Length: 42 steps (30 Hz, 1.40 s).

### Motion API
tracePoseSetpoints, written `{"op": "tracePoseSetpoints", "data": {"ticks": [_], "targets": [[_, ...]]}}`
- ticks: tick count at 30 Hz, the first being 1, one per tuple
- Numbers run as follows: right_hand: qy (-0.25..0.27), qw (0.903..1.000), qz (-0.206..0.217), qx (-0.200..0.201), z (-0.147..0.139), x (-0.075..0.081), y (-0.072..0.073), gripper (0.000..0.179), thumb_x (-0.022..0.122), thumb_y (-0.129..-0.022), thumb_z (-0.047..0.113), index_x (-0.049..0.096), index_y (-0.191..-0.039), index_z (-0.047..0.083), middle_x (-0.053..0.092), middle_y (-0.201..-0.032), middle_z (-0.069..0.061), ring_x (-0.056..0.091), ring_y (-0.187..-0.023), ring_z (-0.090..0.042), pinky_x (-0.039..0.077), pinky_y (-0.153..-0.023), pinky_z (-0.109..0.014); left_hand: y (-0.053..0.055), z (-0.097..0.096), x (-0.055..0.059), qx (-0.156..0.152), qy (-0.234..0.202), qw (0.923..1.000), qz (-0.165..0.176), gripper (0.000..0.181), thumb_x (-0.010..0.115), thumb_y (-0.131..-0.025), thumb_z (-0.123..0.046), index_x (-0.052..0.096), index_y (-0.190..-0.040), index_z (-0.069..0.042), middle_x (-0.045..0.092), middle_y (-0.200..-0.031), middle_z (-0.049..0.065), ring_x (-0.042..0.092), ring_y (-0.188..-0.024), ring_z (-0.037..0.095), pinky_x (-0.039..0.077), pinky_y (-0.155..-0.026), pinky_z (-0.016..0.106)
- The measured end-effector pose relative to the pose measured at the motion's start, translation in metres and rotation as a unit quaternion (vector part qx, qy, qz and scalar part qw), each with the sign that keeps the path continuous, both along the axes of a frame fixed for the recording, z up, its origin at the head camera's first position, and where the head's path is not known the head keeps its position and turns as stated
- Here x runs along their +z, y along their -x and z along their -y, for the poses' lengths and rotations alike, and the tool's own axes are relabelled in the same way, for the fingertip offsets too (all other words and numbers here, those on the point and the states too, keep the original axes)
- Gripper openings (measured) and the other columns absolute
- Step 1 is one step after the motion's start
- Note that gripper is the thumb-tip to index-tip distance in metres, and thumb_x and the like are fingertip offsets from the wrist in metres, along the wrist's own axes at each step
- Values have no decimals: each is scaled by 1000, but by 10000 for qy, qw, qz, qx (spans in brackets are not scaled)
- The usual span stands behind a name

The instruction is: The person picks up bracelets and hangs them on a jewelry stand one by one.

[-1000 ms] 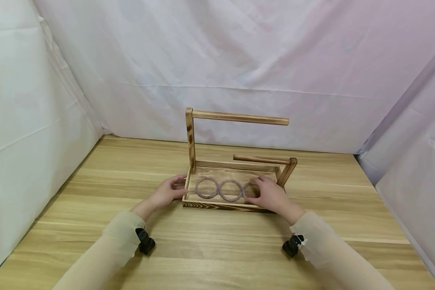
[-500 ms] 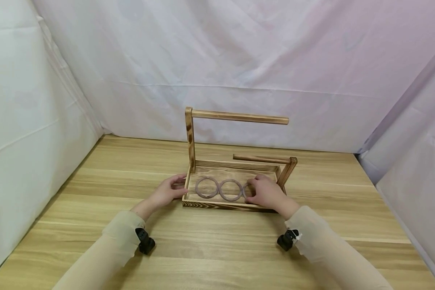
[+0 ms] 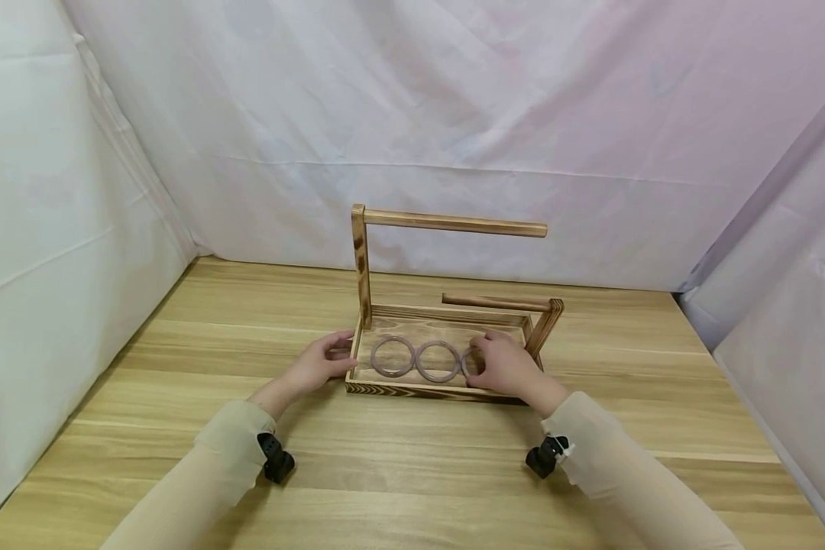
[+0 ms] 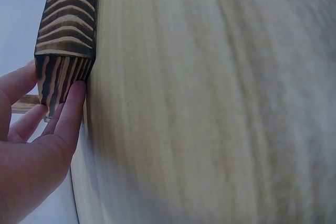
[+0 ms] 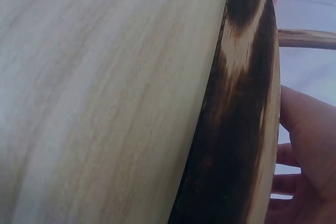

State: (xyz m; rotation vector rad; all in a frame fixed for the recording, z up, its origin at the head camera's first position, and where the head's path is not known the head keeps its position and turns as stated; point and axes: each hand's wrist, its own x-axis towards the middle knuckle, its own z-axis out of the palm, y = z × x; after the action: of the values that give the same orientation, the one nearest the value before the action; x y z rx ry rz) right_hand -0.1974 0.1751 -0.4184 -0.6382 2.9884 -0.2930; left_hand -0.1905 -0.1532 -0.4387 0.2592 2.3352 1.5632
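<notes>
In the head view, a wooden tray [image 3: 412, 391] with dark scorched grain stands on the table. Three pale purple translucent rings lie side by side on its floor: the left ring [image 3: 373, 357], the middle ring [image 3: 418, 362] and the right ring [image 3: 464, 363]. My right hand [image 3: 512, 369] reaches over the tray's front wall and holds the right ring between thumb and fingers, covering most of it. My left hand [image 3: 312, 367] touches the tray's left end with extended thumb and fingers. The left wrist view shows these fingertips against the tray's striped end [image 4: 63, 80].
A tall wooden post [image 3: 360, 267] on the tray's left carries a long horizontal bar [image 3: 454, 222]. On the right, a shorter post [image 3: 545, 328] carries a lower bar [image 3: 495, 302] pointing left. Wood-grain table [image 3: 412, 473] surrounds the tray; white cloth [image 3: 454, 92] hangs behind.
My right hand and wrist have shifted slightly left, with the fingers closer about the right ring. The left hand and tray look unchanged.
</notes>
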Motion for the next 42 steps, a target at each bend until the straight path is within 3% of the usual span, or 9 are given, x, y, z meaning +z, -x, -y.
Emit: {"op": "tracePoseSetpoints", "data": {"ticks": [8, 16, 26, 35, 42], "targets": [[411, 9985, 323, -129, -6, 3, -3, 61, 75, -74, 36, 57, -123, 5, 56, -124, -21, 55, -112, -40, 52, -87, -51, 0, 1, 0, 6, -51, 10000, 46, 60, 57, -91, -6, 29, -142, 6, 43, -135, 31, 45, -124, 44, 48, -100, 42], [800, 9966, 190, -88, -9, 12, -9, 62, 74, -75, 34, 53, -124, 2, 54, -120, -21, 55, -107, -39, 52, -83, -51, 0, 1, 0, -83, -45, 10000, -16, 59, 57, -92, -7, 29, -142, 8, 43, -134, 32, 45, -124, 45, 48, -100, 42], [1339, 9905, 297, -96, -15, 20, -14, 65, 74, -77, 31, 48, -128, 1, 51, -121, -19, 56, -102, -34, 53, -78, -45, 0, 1, 2, -43, -60, 10000, 43, 59, 56, -92, -6, 29, -142, 7, 43, -134, 31, 45, -124, 44, 48, -101, 42], [1818, 9830, 245, 52, -23, 33, -23, 58, 74, -77, 28, 51, -123, 3, 55, -112, -17, 54, -95, -27, 50, -68, -32, 1, 1, 1, -73, -88, 9999, -2, 60, 57, -91, -5, 28, -142, 9, 43, -134, 32, 45, -124, 45, 48, -100, 42], [2387, 9695, 552, 27, -32, 40, -29, 54, 74, -79, 20, 50, -123, 0, 54, -111, -19, 57, -94, -31, 54, -66, -28, 0, 1, 0, -121, -80, 9999, -20, 59, 55, -92, -5, 27, -142, 9, 43, -133, 33, 45, -124, 45, 48, -100, 42]]}}
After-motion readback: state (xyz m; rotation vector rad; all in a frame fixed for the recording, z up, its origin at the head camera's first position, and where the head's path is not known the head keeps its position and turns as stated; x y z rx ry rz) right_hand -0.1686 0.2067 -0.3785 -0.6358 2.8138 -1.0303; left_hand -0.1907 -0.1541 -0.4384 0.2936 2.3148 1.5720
